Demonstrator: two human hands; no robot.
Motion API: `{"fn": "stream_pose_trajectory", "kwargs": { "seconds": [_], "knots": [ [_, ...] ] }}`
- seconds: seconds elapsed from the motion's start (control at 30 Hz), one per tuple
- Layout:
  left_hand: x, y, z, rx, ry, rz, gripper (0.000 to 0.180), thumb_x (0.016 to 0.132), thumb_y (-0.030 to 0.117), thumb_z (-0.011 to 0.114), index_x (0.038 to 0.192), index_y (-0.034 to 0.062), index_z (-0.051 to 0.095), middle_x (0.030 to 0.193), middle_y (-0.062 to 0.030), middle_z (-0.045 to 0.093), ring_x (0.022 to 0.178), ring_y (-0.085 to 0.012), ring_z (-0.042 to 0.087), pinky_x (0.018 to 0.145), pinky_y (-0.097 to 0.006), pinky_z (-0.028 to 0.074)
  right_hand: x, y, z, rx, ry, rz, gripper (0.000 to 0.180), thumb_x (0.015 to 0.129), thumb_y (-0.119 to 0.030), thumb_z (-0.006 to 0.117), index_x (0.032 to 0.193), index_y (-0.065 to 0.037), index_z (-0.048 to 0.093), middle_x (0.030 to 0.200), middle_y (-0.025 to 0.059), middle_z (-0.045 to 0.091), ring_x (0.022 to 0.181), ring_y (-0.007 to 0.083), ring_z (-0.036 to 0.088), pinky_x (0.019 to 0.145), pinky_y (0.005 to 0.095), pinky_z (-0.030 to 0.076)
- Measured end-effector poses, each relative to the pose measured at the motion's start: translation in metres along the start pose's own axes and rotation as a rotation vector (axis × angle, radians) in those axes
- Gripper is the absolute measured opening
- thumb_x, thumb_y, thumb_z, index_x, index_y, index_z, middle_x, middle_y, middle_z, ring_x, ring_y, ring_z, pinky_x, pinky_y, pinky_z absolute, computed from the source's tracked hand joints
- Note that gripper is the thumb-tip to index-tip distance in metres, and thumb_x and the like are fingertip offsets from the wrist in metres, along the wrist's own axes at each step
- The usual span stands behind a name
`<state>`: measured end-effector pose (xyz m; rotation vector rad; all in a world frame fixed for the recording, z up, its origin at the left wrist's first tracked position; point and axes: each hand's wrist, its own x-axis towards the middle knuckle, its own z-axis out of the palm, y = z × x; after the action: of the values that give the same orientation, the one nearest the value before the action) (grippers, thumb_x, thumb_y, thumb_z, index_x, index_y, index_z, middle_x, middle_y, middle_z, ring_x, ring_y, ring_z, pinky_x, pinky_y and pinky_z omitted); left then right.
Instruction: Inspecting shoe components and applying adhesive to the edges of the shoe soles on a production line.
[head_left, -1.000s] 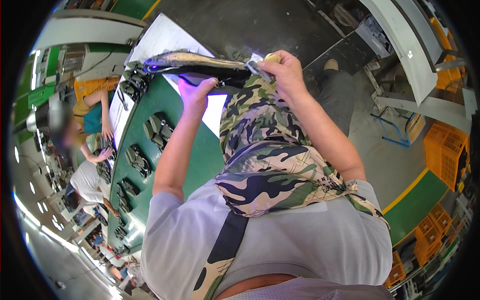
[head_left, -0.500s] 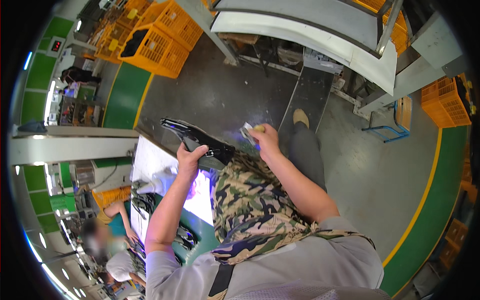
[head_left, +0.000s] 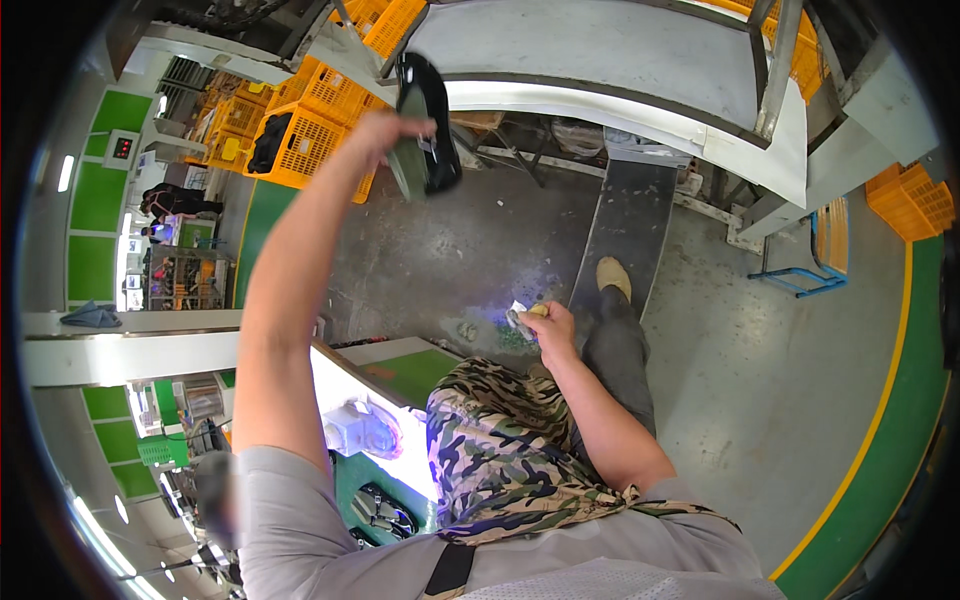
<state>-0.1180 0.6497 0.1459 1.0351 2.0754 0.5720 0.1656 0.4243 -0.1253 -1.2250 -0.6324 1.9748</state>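
My left hand (head_left: 388, 132) is closed around a glossy black shoe (head_left: 437, 125) with a small buckle and a grey-green lining. It holds the shoe up at arm's length, beside the near left corner of a white-covered surface (head_left: 600, 112). Lower down, in front of the camouflage apron (head_left: 510, 450), my right hand (head_left: 556, 330) pinches a small object (head_left: 520, 318) with a whitish end and a yellowish part, too small to identify.
To my left stands a brightly lit bench (head_left: 335, 385) with a pale translucent object on it. Black strapped shoes (head_left: 383, 512) lie on its green part. Orange crates (head_left: 312, 145) are stacked far left. A blue-framed stool (head_left: 808, 275) and a dark ramp-like board (head_left: 628, 215) are to the right.
My left hand has carried the shoe forward and up, from above the bench edge toward the white-covered surface. My right hand has dropped slightly toward my body, its object still held.
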Motion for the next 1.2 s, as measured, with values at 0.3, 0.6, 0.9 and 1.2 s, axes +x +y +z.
{"fn": "stream_pose_trajectory", "kwargs": {
  "seconds": [0.3, 0.6, 0.9, 1.2],
  "knots": [
    [-0.078, 0.049, -0.010, -0.014, 0.392, 0.747, 0.065, 0.073, 0.026, 0.082, 0.121, -0.0061, 0.053, 0.111, -0.0159, 0.066, 0.097, -0.0213, 0.065, 0.080, -0.035, 0.054, 0.002, -0.005, 0.003, 0.055, -0.025, 0.018, 0.020, 0.073, -0.004, 0.078, 0.082, -0.004, 0.060, 0.077, -0.0003, 0.059, 0.068, 0.0086, 0.053, 0.061, 0.0262, 0.042],
    [-0.385, -0.318, 0.112, -0.478, 0.105, -0.098, 0.085, 0.076, 0.006, 0.078, 0.146, -0.0058, 0.031, 0.133, -0.0253, 0.053, 0.103, -0.0268, 0.065, 0.086, -0.037, 0.056, -0.001, 0.019, -0.002, -0.115, 0.004, -0.024, 0.019, 0.071, -0.002, 0.077, 0.081, -0.002, 0.061, 0.074, 0.0012, 0.061, 0.063, 0.0106, 0.054, 0.056, 0.0287, 0.042],
    [-0.507, -0.510, 0.190, -0.298, 0.474, -0.433, 0.080, 0.069, 0.037, 0.084, 0.130, -0.0050, 0.053, 0.120, -0.0180, 0.066, 0.111, -0.0284, 0.064, 0.095, -0.036, 0.050, 0.009, 0.038, -0.024, -0.078, -0.212, 0.082, 0.012, 0.082, -0.005, 0.072, 0.086, -0.006, 0.060, 0.076, 0.0062, 0.062, 0.061, 0.0174, 0.060, 0.049, 0.0301, 0.046],
    [-0.641, -0.658, 0.214, -0.036, 0.979, -0.973, 0.084, 0.064, 0.046, 0.083, 0.126, -0.0044, 0.056, 0.118, -0.0226, 0.065, 0.110, -0.0355, 0.063, 0.096, -0.041, 0.049, -0.005, 0.025, -0.034, -0.168, -0.311, 0.201, 0.007, 0.090, -0.012, 0.066, 0.092, -0.006, 0.065, 0.086, 0.0071, 0.067, 0.074, 0.0208, 0.064, 0.060, 0.0344, 0.049]
  ]
}}
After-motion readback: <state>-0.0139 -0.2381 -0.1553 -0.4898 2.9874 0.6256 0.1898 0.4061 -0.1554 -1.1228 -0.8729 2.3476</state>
